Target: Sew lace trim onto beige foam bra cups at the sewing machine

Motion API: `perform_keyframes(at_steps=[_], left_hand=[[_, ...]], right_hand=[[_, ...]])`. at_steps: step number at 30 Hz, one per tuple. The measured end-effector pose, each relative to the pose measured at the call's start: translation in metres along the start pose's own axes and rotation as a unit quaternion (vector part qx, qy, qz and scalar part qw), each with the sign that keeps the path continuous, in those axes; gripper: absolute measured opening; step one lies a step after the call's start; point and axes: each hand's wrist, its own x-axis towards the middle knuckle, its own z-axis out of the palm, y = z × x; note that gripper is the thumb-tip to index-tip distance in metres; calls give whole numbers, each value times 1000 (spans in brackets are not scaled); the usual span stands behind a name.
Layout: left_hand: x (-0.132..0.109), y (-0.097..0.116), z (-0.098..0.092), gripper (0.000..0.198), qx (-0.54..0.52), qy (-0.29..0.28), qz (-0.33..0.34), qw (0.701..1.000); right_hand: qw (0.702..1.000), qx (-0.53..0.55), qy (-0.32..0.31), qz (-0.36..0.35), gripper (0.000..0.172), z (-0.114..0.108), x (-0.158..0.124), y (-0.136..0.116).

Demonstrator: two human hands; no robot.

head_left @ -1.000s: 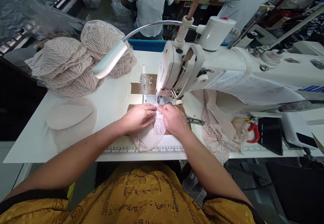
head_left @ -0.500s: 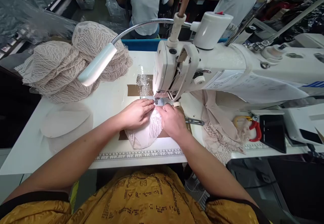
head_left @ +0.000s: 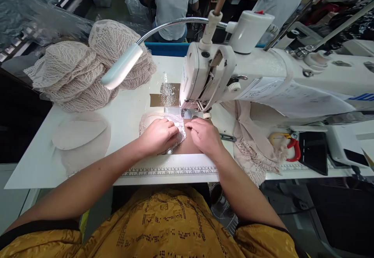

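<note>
Under the head of a white sewing machine (head_left: 193,75) lies a pale pink lace fabric piece (head_left: 147,121), its right edge beside the needle area. My left hand (head_left: 160,135) is closed on this piece with curled fingers, hiding part of it. Just right of the lace edge, my right hand (head_left: 206,137) is closed, thumb and fingers drawn together over a brown patch (head_left: 188,145) on the table. Whatever its fingertips hold, if anything, is too small to make out.
Lace pieces (head_left: 70,71) are stacked at the left under a lamp (head_left: 122,66). Sheer cut pieces (head_left: 83,141) lie closer. On the right are beige fabric (head_left: 248,141), red-and-yellow-handled scissors (head_left: 293,151) and a black device (head_left: 313,153). A ruler strip (head_left: 172,171) runs along the front edge.
The lace piece has turned and shifted left from below the needle. My left hand has moved slightly down with it. My right hand has drawn back right, off the lace.
</note>
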Motion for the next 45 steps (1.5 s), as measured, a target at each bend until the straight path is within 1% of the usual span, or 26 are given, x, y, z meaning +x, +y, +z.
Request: perform_keyframes(at_steps=[2, 4, 6, 7, 11, 15, 17, 19, 21, 24, 26, 28, 32, 36, 42, 45], left_hand=[[0, 5, 4, 31, 21, 10, -12, 1000], [0, 4, 7, 32, 6, 24, -14, 1000], [-1, 2, 8, 28, -25, 26, -12, 999], [-2, 0, 7, 26, -38, 24, -11, 999], [-6, -5, 3, 21, -86, 11, -7, 996], [-9, -10, -2, 20, -149, 27, -48, 987], [-10, -11, -4, 21, -186, 26, -70, 980], [-10, -12, -5, 22, -204, 24, -75, 976], [-10, -11, -4, 20, -197, 24, -57, 979], [-10, -11, 1, 14, -163, 28, 9, 986], [-11, -11, 6, 17, -133, 32, 53, 989], [-13, -10, 9, 22, -97, 33, 76, 992], [-15, -6, 13, 25, -38, 20, 85, 995], [-15, -3, 14, 28, -3, 13, 84, 996], [-15, -1, 16, 29, 2, 6, 78, 997], [-14, 0, 16, 29, -7, 5, 72, 997]], right_hand=[[999, 24, -31, -25, 33, -6, -4, -2], [996, 26, -74, -50, 33, -10, -10, -4], [992, 0, -107, -72, 34, -10, -17, -7], [990, -22, -111, -80, 33, -8, -20, -8], [987, -97, -91, -91, 29, 1, -31, -13], [987, -114, -74, -81, 30, 5, -37, -16], [988, -119, -59, -78, 33, 6, -40, -17], [988, -123, -51, -76, 35, 8, -44, -18], [988, -126, -51, -79, 36, 9, -47, -19], [987, -128, -45, -89, 37, 11, -51, -19], [987, -127, -36, -93, 38, 12, -53, -19], [988, -126, -30, -90, 39, 13, -54, -18], [988, -121, -28, -87, 36, 14, -55, -17], [989, -112, -20, -92, 35, 14, -55, -17], [990, -110, -30, -83, 37, 13, -56, -17], [992, -92, -27, -86, 36, 12, -56, -14]])
